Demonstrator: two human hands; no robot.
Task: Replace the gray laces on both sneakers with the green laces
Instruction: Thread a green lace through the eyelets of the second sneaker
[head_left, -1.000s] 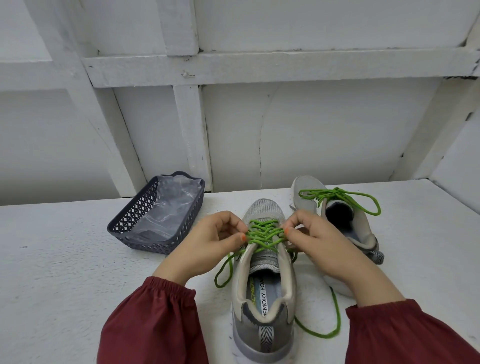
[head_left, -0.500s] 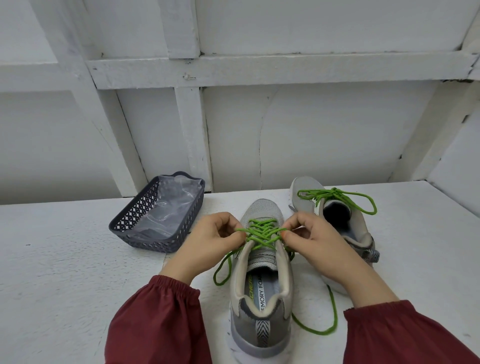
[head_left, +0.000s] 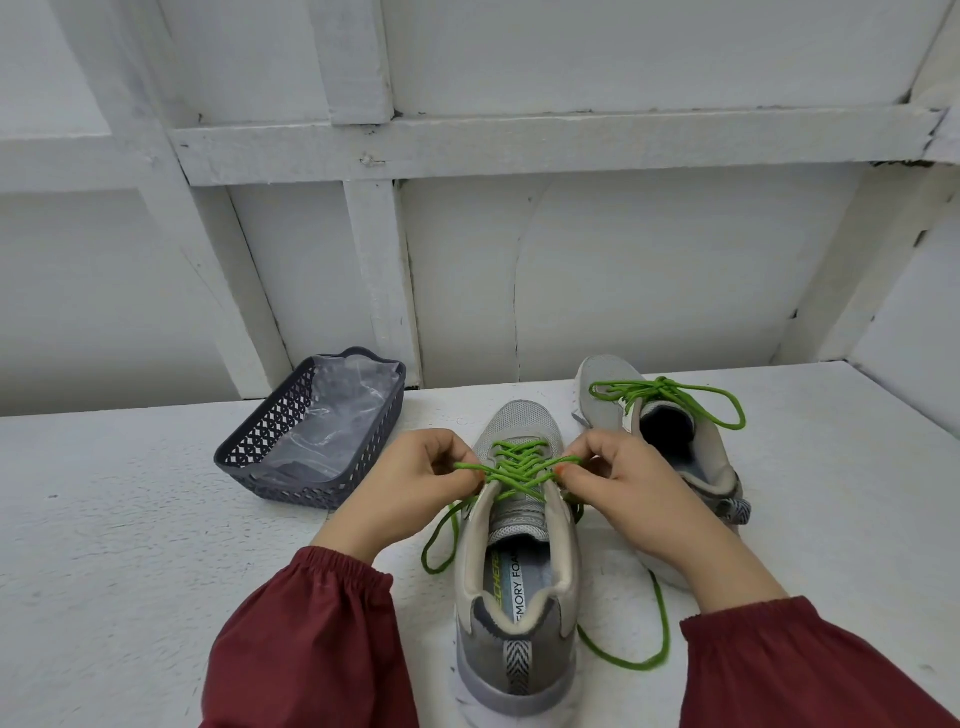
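Observation:
A gray sneaker stands heel toward me in the middle of the white table, its green lace crossed through the eyelets. My left hand pinches the lace at the sneaker's left side. On the right side, my right hand pinches the same lace. Loose green ends trail down on both sides of the shoe. A second gray sneaker sits behind and to the right, partly hidden by my right hand, with its green lace tied in a bow.
A dark gray perforated basket lined with clear plastic stands at the back left of the white table. A white panelled wall rises right behind the table.
Both hands have drawn slightly apart, pulling the lace taut across the top eyelets. The near sneaker stays where it was.

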